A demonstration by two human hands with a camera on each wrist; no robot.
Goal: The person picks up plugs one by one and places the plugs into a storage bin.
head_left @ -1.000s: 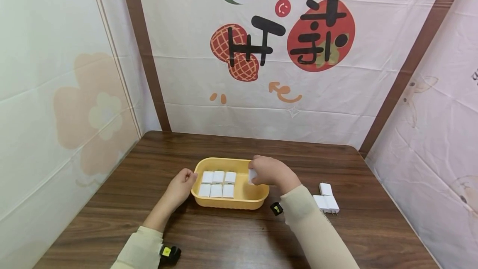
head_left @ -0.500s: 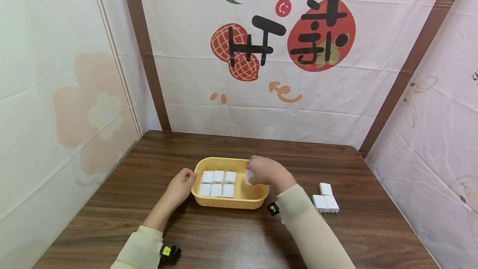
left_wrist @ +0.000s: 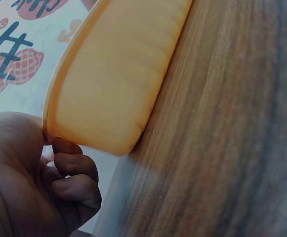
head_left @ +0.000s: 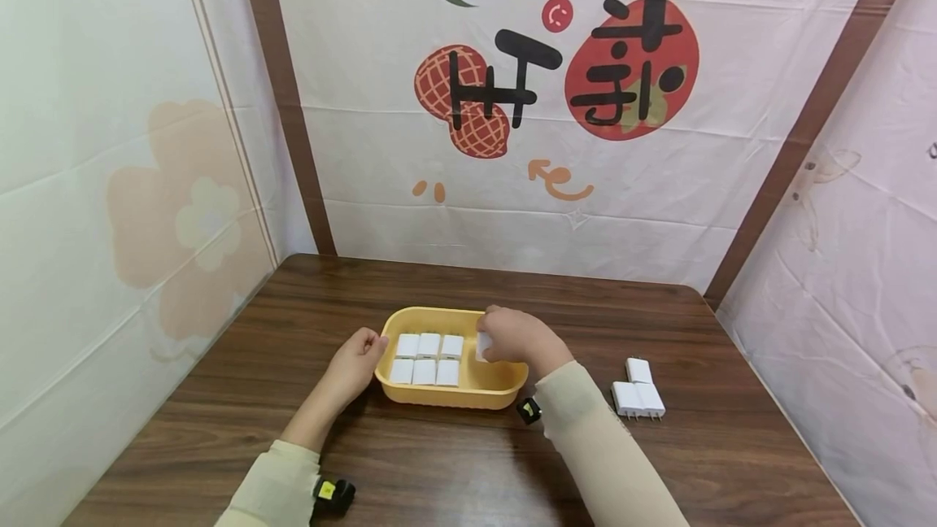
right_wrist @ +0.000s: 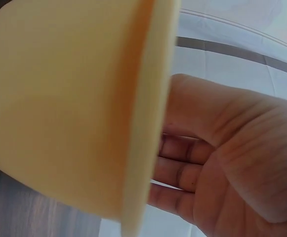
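Observation:
A yellow plastic tub (head_left: 454, 398) sits mid-table, with several white charger plugs (head_left: 424, 372) in two rows on its left side. My left hand (head_left: 355, 368) pinches the tub's left rim between thumb and curled fingers, as the left wrist view also shows at the tub wall (left_wrist: 108, 84). Over the tub's right half, my right hand (head_left: 521, 340) holds another white charger plug (head_left: 482, 345). In the right wrist view the tub's wall (right_wrist: 59, 108) hides my right fingertips and that plug; the palm (right_wrist: 232, 163) shows beside the rim.
To the right of the tub, 3 white charger plugs (head_left: 638, 399) lie together on the brown wooden table (head_left: 439, 478), prongs showing on the front ones. Printed white cloth walls (head_left: 366, 161) stand behind and at both sides of the table.
My right hand has moved slightly left inside the tub with the charger plug in its fingers. The left hand stays at the tub's rim.

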